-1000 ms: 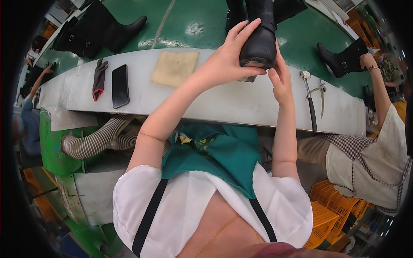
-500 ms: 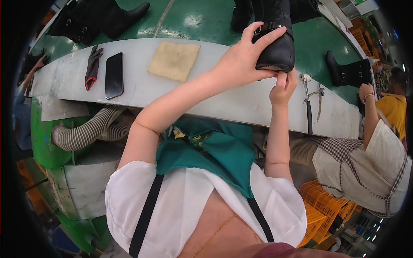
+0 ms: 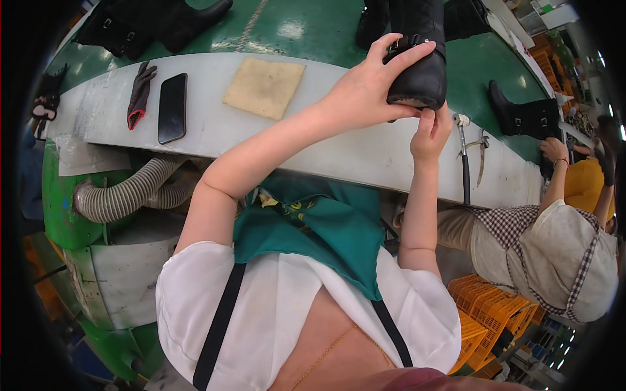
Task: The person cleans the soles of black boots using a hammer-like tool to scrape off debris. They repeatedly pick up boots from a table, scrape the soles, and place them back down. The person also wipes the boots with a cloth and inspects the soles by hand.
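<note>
A black boot [image 3: 420, 62] stands toe-toward-me at the far edge of the white workbench [image 3: 339, 153]. My left hand [image 3: 365, 85] wraps over its toe from the left, fingers spread on the upper. My right hand [image 3: 432, 130] comes up from below and pinches the rim of the sole at the toe with fingertips together. Both hands grip the same boot.
On the bench lie a tan cloth pad [image 3: 264, 86], a black phone [image 3: 172, 107], a dark glove [image 3: 139, 94], and a hammer with pincers [image 3: 468, 153]. More black boots [image 3: 153, 23] ride the green conveyor [image 3: 274, 26]. A co-worker [image 3: 554, 241] sits at right near another boot [image 3: 525, 117].
The view has tilted, so bench and boot shifted right. My right hand slid from the boot's right side down to the sole edge under the toe. My left hand keeps its hold.
</note>
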The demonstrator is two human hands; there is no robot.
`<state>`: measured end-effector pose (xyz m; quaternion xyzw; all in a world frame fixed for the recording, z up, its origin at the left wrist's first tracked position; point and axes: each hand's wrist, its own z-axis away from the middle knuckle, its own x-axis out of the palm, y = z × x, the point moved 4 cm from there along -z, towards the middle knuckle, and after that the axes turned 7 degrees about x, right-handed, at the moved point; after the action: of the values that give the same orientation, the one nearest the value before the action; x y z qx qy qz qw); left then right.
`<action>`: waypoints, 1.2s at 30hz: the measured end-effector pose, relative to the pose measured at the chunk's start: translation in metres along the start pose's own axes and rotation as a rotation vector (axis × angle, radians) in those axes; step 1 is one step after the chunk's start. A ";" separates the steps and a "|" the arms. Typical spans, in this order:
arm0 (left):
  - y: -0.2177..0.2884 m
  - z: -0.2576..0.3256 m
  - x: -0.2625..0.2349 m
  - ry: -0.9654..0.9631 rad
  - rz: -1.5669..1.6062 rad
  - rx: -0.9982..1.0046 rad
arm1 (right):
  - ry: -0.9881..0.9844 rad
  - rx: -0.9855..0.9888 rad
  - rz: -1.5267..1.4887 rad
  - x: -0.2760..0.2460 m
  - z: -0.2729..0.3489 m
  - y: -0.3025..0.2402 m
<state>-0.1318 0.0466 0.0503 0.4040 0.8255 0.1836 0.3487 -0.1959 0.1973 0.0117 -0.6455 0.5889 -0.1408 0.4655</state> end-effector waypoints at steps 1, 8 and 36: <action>0.000 0.000 0.001 0.002 0.006 0.013 | 0.028 -0.007 0.009 0.001 0.002 0.002; 0.001 0.004 -0.007 -0.045 0.049 -0.016 | 0.089 -0.058 0.042 0.008 0.007 -0.008; -0.173 -0.032 -0.116 0.790 0.131 -0.337 | -0.264 -0.233 0.284 0.057 0.035 -0.015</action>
<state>-0.1983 -0.1509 0.0207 0.2914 0.8267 0.4782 0.0546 -0.1455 0.1603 -0.0159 -0.6182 0.6202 0.0807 0.4761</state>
